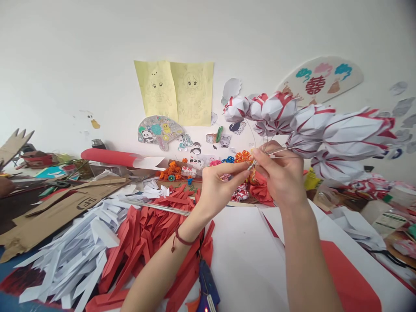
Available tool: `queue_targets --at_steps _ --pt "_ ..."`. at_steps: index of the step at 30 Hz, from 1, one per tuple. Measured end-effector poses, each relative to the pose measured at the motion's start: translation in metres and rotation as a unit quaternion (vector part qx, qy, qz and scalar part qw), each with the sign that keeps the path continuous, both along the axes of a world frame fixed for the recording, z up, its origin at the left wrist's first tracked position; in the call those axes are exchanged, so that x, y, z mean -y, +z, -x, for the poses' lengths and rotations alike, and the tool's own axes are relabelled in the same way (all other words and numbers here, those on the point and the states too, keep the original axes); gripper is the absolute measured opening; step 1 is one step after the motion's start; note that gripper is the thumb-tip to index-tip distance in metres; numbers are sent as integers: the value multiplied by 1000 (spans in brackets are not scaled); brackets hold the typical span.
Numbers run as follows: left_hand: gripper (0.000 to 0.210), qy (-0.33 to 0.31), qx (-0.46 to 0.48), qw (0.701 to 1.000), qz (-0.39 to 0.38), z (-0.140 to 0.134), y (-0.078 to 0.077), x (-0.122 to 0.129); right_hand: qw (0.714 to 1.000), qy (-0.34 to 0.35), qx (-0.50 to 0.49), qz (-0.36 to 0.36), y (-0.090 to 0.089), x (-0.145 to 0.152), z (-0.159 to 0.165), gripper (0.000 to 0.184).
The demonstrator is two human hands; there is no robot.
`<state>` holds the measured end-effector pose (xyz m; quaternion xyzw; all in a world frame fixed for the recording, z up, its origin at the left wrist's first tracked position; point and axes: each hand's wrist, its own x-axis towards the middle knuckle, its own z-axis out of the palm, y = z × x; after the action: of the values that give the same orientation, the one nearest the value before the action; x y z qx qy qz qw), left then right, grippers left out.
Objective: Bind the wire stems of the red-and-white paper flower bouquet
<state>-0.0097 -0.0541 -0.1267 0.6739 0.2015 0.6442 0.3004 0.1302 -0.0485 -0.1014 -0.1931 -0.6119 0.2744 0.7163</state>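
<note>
A bunch of white and red folded paper flowers [312,125] on thin wire stems [273,151] is held up before the wall. My right hand [282,173] is closed round the stems, with the flower heads fanning out above it and to its right. My left hand [219,186] pinches the gathered wire ends, its fingertips touching those of my right hand. A dark red cord bracelet [180,238] circles my left wrist. Part of the stems is hidden behind my fingers.
White paper strips [74,242] and red paper strips [139,234] lie heaped at left, beside flattened cardboard [74,203]. White sheets [247,255] cover the middle front. Small orange flowers [172,171] sit near the wall. A plastic bottle [385,221] stands at right. A hand [6,186] shows far left.
</note>
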Motion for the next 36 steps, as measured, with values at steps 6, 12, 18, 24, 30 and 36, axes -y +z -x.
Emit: queue_targets --at_steps 6,12,18,24,30,36 --pt "17 155 -57 964 -208 -1 -4 -6 999 -35 -23 8 0 1 5 26" --pt "26 297 -153 858 -390 -1 -10 -12 998 -42 -32 26 -1 0 8 27" --pt "26 298 -195 867 -348 2 -7 -8 999 -37 -30 16 -1 0 5 26" --pt "26 -20 -68 997 -6 15 11 2 999 31 20 26 2 5 0 20" --pt "29 -201 5 968 152 18 13 -3 995 73 38 47 1 7 5 22" --pt "35 -202 -31 961 184 20 12 -4 994 57 81 43 0 9 1 14"
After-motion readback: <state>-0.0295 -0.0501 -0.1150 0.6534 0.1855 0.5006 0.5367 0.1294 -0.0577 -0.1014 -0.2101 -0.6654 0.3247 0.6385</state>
